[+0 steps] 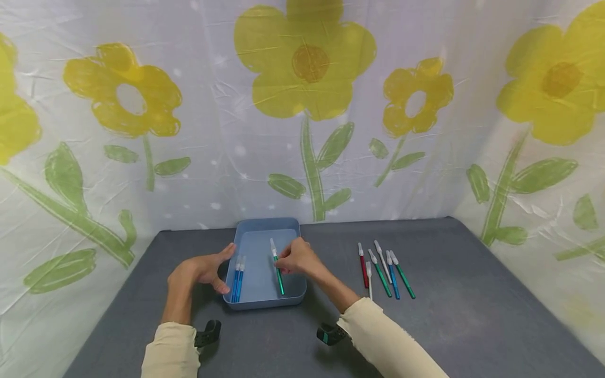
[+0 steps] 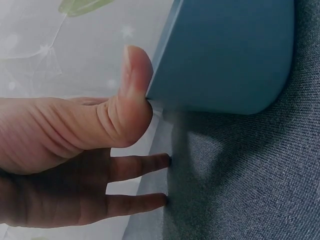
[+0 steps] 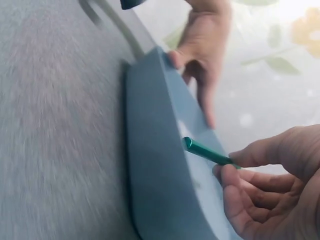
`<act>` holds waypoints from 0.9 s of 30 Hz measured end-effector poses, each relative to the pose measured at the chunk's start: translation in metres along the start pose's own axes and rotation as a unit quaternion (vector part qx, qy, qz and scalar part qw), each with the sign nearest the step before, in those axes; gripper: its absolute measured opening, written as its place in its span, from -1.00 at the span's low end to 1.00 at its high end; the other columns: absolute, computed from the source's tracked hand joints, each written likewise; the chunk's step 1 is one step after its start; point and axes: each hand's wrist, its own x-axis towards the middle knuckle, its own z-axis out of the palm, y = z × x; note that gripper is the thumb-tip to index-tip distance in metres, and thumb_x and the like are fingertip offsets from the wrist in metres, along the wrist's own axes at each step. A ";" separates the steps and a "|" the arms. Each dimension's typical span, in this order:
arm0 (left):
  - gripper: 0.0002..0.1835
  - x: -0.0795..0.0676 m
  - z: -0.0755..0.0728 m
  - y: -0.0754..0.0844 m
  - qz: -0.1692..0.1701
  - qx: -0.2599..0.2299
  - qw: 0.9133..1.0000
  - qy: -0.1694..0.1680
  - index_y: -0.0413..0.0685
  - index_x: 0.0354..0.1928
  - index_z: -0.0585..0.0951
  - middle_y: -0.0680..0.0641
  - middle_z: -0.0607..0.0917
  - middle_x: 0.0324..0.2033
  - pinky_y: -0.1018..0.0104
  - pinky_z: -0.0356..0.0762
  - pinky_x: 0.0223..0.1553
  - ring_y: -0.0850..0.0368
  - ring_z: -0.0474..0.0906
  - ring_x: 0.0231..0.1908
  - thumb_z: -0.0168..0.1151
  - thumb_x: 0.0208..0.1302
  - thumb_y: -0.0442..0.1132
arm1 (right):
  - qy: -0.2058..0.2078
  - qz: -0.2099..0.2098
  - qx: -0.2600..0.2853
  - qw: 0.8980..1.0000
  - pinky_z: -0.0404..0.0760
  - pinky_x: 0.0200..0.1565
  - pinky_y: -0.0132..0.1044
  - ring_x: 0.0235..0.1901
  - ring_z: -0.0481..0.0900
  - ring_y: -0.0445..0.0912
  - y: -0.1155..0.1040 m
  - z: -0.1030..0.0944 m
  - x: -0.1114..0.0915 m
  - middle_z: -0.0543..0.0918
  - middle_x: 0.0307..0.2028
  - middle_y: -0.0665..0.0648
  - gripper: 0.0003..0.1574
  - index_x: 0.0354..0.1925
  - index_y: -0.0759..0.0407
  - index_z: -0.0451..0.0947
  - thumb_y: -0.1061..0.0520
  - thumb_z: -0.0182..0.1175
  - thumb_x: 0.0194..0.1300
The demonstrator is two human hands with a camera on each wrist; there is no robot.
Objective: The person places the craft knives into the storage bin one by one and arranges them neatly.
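Observation:
A shallow blue-grey tray (image 1: 264, 304) lies on the dark table. At its left rim is my left hand (image 1: 197, 269), with thumb and fingers spread apart; in the left wrist view the thumb (image 2: 134, 100) touches the tray's edge. My right hand (image 1: 299, 257) pinches a green pen (image 1: 280, 279) with a whitish cap between thumb and fingertips, over the inside of the tray. The pen's green end (image 3: 202, 150) points toward the tray's near wall in the right wrist view. Blue pens (image 1: 238, 283) with pale caps lie side by side along the tray's left inner wall.
Right of the tray lies a loose group of similar capped pens: a red pen (image 1: 363, 270), a blue pen (image 1: 394, 278), green pens (image 1: 404, 278) and white pens (image 1: 384, 263). A flower-printed curtain (image 1: 217, 157) hangs behind the table (image 1: 264, 341).

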 end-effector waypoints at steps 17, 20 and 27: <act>0.45 0.001 0.000 0.000 0.000 0.015 1.000 -0.001 -0.09 0.69 -0.21 -0.32 -0.25 0.67 -0.48 0.08 0.49 -0.53 -0.09 0.60 0.66 -0.01 -0.01 | 0.009 0.088 0.006 0.996 0.65 -0.59 -0.35 -0.72 0.66 -0.15 -0.016 0.072 0.030 0.76 -0.66 0.20 -0.79 -0.59 0.31 0.71 0.33 0.46 0.15; 0.44 0.001 0.001 0.000 0.003 0.011 1.000 0.000 -0.09 0.69 -0.21 -0.33 -0.25 0.67 -0.49 0.07 0.49 -0.54 -0.09 0.60 0.66 0.00 -0.01 | 0.011 0.105 0.014 0.994 0.65 -0.60 -0.35 -0.71 0.68 -0.14 -0.019 0.077 0.032 0.76 -0.65 0.21 -0.78 -0.60 0.32 0.69 0.35 0.48 0.13; 0.43 0.000 -0.001 -0.002 0.001 0.008 1.000 -0.001 -0.08 0.69 -0.22 -0.34 -0.24 0.67 -0.50 0.09 0.47 -0.55 -0.09 0.59 0.65 0.01 -0.04 | 0.012 0.112 -0.001 0.994 0.65 -0.61 -0.34 -0.70 0.73 -0.08 -0.024 0.082 0.036 0.77 -0.63 0.24 -0.78 -0.60 0.34 0.70 0.33 0.48 0.13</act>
